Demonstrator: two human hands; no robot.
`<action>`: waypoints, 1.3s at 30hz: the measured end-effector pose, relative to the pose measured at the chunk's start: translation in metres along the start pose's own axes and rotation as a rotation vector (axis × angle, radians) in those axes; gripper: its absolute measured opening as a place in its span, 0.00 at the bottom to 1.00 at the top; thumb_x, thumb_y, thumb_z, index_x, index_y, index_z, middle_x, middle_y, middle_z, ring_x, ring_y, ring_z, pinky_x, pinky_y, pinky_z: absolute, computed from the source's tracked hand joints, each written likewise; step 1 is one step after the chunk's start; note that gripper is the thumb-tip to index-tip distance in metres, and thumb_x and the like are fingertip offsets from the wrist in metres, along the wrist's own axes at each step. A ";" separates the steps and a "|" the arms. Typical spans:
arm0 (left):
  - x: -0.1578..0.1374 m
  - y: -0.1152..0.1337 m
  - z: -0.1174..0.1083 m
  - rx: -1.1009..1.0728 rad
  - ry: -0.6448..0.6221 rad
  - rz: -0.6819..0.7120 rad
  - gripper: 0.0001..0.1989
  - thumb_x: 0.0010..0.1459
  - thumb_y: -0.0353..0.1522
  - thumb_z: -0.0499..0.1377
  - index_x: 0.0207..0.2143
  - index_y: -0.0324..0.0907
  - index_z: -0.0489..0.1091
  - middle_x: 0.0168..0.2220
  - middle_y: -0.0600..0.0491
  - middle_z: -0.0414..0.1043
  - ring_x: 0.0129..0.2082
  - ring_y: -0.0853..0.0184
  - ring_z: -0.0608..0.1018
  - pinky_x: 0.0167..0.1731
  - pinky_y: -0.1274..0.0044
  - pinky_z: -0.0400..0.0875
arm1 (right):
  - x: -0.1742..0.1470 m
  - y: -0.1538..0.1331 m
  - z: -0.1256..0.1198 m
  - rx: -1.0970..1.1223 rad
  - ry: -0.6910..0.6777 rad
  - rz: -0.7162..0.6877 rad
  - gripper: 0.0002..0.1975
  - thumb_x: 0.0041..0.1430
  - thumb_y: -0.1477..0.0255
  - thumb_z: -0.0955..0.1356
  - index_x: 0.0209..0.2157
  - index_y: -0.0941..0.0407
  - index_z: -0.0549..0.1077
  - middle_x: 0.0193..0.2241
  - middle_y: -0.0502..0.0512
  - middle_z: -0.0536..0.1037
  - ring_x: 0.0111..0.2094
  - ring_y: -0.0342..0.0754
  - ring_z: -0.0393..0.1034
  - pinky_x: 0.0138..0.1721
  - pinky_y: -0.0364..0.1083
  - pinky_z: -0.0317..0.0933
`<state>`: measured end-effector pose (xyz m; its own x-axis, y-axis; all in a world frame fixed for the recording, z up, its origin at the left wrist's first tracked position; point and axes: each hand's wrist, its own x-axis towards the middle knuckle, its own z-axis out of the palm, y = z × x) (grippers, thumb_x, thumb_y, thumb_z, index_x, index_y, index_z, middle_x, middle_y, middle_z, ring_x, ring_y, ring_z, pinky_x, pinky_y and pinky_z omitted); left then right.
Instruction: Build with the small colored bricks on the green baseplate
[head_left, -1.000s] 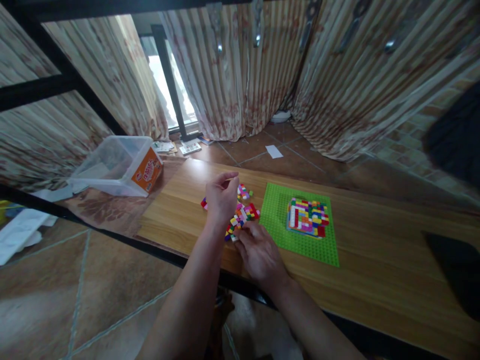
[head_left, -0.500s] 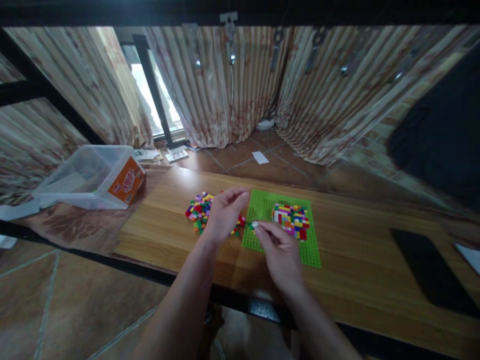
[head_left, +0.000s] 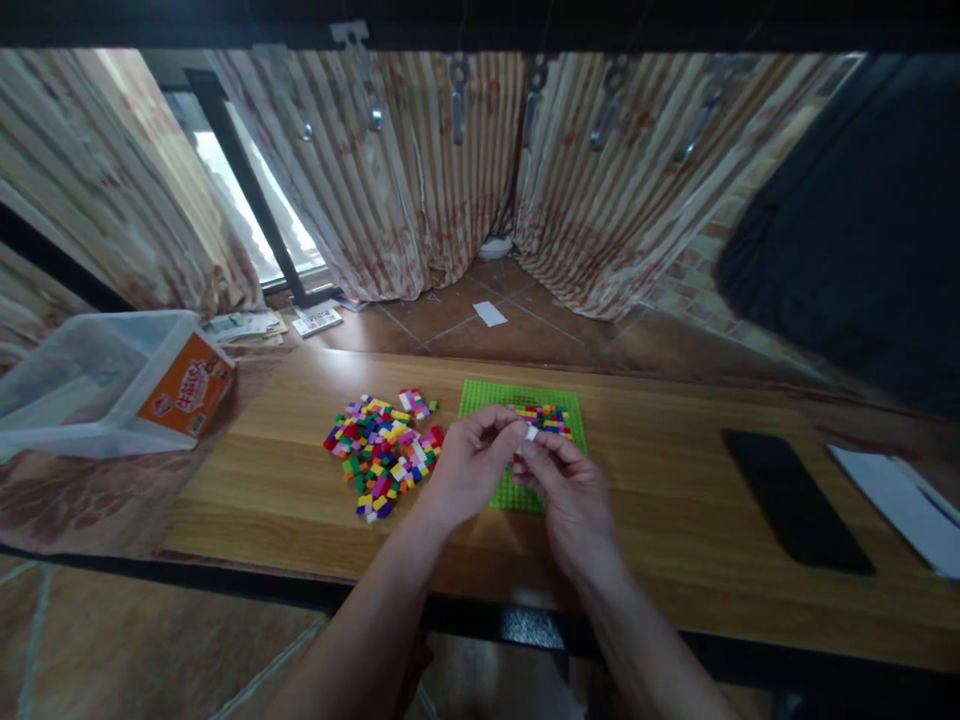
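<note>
Centrally, one white toy brick, likely light, stiff, best held by its sides: pinched by right hand, left hand alongside, grip unclear, above green baseplate, brick pile at nine o'clock.

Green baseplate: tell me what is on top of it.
On the green baseplate stands a cluster of multicoloured bricks, its far edge showing. The left hand and right hand hide most of its nearer part, so what is there cannot be seen.

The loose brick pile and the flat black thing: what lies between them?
In the head view, the green baseplate with its brick build, partly hidden by the left hand and right hand.
</note>
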<state>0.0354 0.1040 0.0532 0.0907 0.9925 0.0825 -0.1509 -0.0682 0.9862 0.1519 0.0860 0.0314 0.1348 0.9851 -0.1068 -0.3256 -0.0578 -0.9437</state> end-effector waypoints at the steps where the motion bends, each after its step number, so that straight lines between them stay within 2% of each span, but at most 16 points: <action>1: -0.001 -0.001 0.003 0.020 0.014 0.013 0.12 0.58 0.40 0.62 0.29 0.40 0.72 0.27 0.55 0.70 0.26 0.71 0.70 0.29 0.79 0.67 | 0.000 0.000 -0.001 -0.029 -0.004 -0.015 0.15 0.47 0.60 0.77 0.33 0.54 0.79 0.27 0.50 0.79 0.26 0.42 0.69 0.28 0.44 0.68; 5: -0.003 -0.004 0.011 0.102 0.028 0.041 0.10 0.60 0.38 0.59 0.29 0.42 0.70 0.25 0.56 0.69 0.26 0.70 0.71 0.29 0.79 0.66 | 0.000 -0.002 -0.005 -0.107 -0.031 -0.085 0.13 0.50 0.59 0.75 0.31 0.54 0.78 0.25 0.48 0.77 0.25 0.42 0.66 0.27 0.43 0.63; 9: -0.003 -0.006 0.013 0.088 0.004 0.023 0.11 0.60 0.38 0.59 0.28 0.42 0.70 0.24 0.56 0.68 0.25 0.70 0.70 0.28 0.78 0.66 | -0.002 -0.004 -0.008 -0.169 -0.043 -0.137 0.11 0.53 0.60 0.73 0.29 0.54 0.77 0.21 0.46 0.72 0.24 0.41 0.62 0.27 0.42 0.59; 15: -0.002 -0.004 0.017 -0.076 0.038 -0.043 0.15 0.56 0.41 0.62 0.24 0.41 0.68 0.20 0.59 0.62 0.20 0.74 0.63 0.23 0.80 0.59 | -0.003 -0.004 -0.012 -0.143 -0.074 -0.123 0.11 0.53 0.61 0.73 0.30 0.54 0.78 0.22 0.47 0.74 0.24 0.42 0.65 0.28 0.43 0.60; 19: -0.004 -0.005 0.020 -0.167 0.079 -0.130 0.18 0.53 0.45 0.64 0.25 0.41 0.67 0.18 0.61 0.60 0.18 0.76 0.60 0.20 0.81 0.54 | 0.000 -0.009 -0.014 -0.079 -0.097 -0.079 0.11 0.52 0.61 0.74 0.30 0.54 0.77 0.25 0.48 0.76 0.24 0.42 0.66 0.29 0.43 0.62; 22: -0.003 -0.006 0.018 -0.270 0.077 -0.221 0.20 0.51 0.46 0.66 0.25 0.41 0.66 0.18 0.61 0.60 0.17 0.77 0.61 0.20 0.81 0.54 | 0.004 -0.017 -0.021 -0.055 -0.043 -0.102 0.10 0.51 0.63 0.75 0.30 0.54 0.77 0.25 0.48 0.76 0.25 0.42 0.68 0.29 0.43 0.64; 25: 0.000 -0.004 0.011 -0.379 0.145 -0.285 0.20 0.45 0.44 0.70 0.25 0.40 0.66 0.19 0.60 0.62 0.17 0.78 0.61 0.19 0.83 0.53 | 0.012 -0.026 -0.032 -0.075 0.035 -0.164 0.09 0.50 0.65 0.75 0.29 0.54 0.75 0.23 0.46 0.74 0.24 0.41 0.66 0.28 0.43 0.63; 28: 0.003 0.002 0.000 -0.469 0.231 -0.336 0.18 0.44 0.40 0.71 0.26 0.39 0.66 0.21 0.58 0.65 0.18 0.78 0.62 0.18 0.83 0.50 | 0.020 -0.032 -0.045 -0.101 0.103 -0.202 0.11 0.46 0.67 0.76 0.29 0.54 0.74 0.21 0.45 0.71 0.22 0.40 0.65 0.26 0.42 0.61; 32: 0.007 0.008 -0.009 -0.533 0.305 -0.376 0.11 0.47 0.34 0.65 0.25 0.38 0.66 0.22 0.57 0.66 0.18 0.79 0.61 0.16 0.84 0.49 | 0.027 -0.035 -0.060 -0.222 0.176 -0.231 0.19 0.44 0.67 0.77 0.39 0.53 0.76 0.21 0.43 0.72 0.22 0.40 0.66 0.25 0.42 0.63; 35: 0.008 0.007 -0.010 -0.541 0.348 -0.391 0.06 0.47 0.31 0.61 0.25 0.38 0.67 0.22 0.56 0.66 0.18 0.78 0.62 0.16 0.84 0.49 | 0.027 -0.033 -0.070 -0.356 0.151 -0.223 0.19 0.45 0.62 0.77 0.40 0.55 0.77 0.22 0.46 0.75 0.22 0.42 0.68 0.25 0.43 0.65; 39: 0.010 0.005 -0.009 -0.557 0.368 -0.410 0.05 0.45 0.30 0.60 0.24 0.38 0.66 0.21 0.55 0.66 0.17 0.78 0.61 0.14 0.84 0.45 | 0.026 -0.028 -0.082 -0.473 0.107 -0.164 0.21 0.49 0.54 0.75 0.37 0.56 0.77 0.27 0.54 0.80 0.26 0.47 0.75 0.28 0.47 0.71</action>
<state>0.0267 0.1148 0.0577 -0.0712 0.9040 -0.4215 -0.6563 0.2758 0.7023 0.2415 0.0999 0.0292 0.2521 0.9666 0.0461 0.1633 0.0044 -0.9866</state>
